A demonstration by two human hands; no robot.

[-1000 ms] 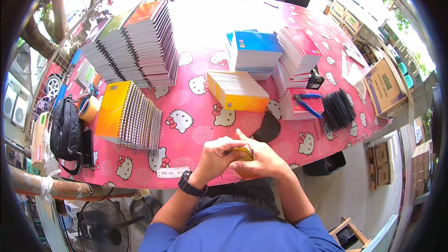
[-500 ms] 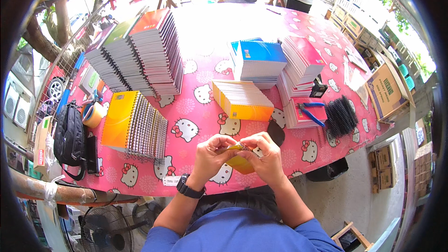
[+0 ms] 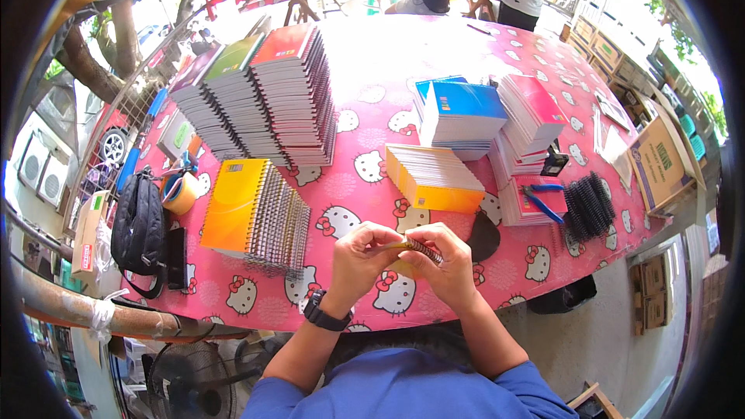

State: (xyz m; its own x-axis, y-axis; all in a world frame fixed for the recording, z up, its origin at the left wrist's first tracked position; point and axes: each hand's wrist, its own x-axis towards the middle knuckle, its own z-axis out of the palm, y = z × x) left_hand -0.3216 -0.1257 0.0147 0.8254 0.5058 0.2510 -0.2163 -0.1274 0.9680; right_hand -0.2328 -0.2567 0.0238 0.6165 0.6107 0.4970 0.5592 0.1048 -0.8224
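Close to the table's near edge, my left hand [image 3: 358, 264] and my right hand [image 3: 448, 264] pinch a yellow notebook [image 3: 405, 268] between them. The notebook is tilted, and a dark spiral coil [image 3: 426, 251] runs along its upper edge by my right fingers. Most of its cover is hidden behind my hands. Just beyond them lies a stack of yellow notebooks [image 3: 446, 198] with no coils showing. To the left stands a stack of coiled yellow notebooks [image 3: 237, 202]. Blue-handled pliers [image 3: 543, 200] rest on pink notebooks at the right, beside a heap of black coils [image 3: 590, 209].
Tall stacks of coiled notebooks [image 3: 291, 93] stand at the back left. Blue notebooks [image 3: 466, 112] and pink notebooks [image 3: 531, 109] are piled at the right. A black bag [image 3: 140, 225] sits at the left edge, a cardboard box [image 3: 660, 157] off the right. Two people work at a far table.
My view has shifted, so the table's contents appear further right and lower. The notebook in my hands has turned, showing more of its coil and less of its cover.
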